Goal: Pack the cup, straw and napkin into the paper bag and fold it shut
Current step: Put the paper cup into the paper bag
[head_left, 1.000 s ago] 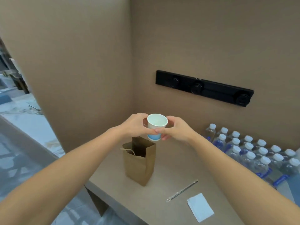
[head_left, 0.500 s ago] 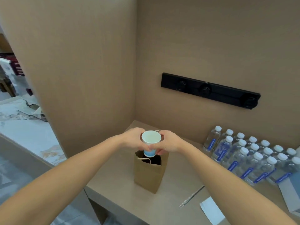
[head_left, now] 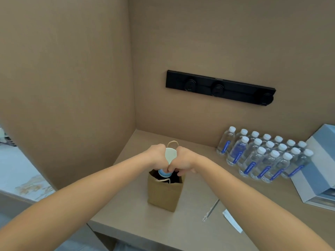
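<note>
A white paper cup with a blue base is held upright between my left hand and my right hand. Its blue base sits at the open mouth of the brown paper bag, which stands upright on the counter. A rope handle of the bag arches up behind the cup. The wrapped straw lies on the counter to the right of the bag. Beside the straw lies the white napkin, partly hidden by my right forearm.
Several water bottles stand in rows at the back right. A light blue box sits at the right edge. A black socket strip is on the back wall. The counter's front edge runs below the bag.
Both hands have lowered the cup from above the bag down to its opening. The view has shifted, so the bag now sits lower and more central.
</note>
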{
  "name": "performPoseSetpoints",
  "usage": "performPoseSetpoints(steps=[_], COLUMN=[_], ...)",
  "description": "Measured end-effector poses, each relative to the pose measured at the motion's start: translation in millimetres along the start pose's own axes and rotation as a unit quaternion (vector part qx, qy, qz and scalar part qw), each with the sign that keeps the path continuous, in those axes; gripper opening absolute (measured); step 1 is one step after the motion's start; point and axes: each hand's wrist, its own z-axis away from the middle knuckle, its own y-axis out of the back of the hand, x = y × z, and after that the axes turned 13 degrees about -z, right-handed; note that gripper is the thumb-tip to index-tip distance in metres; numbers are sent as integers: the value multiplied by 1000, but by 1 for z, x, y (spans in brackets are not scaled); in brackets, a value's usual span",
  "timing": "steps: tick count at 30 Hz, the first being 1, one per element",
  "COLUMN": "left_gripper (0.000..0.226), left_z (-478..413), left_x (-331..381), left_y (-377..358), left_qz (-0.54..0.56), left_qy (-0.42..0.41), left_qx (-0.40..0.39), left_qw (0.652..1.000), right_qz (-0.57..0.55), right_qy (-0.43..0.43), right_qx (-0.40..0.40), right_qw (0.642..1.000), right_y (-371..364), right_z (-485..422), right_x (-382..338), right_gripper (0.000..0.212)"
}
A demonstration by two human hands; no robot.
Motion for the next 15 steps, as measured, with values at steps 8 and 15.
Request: performPoseSetpoints(steps=[8, 15], left_gripper=[55, 53], left_z=[1, -4], left_x=[16, 25], left_y=[-2, -6], left_qz=[-32, 8], left_qy=[20, 34], left_qx=[3, -34], left_qw=[999, 999], right_qz=[109, 162], right_qy=[-25, -26], right_qx=[10, -1], right_qw=[994, 986], right_y=[3, 10], right_z=[-4, -13], right_x=[-7, 1], right_gripper=[60, 46])
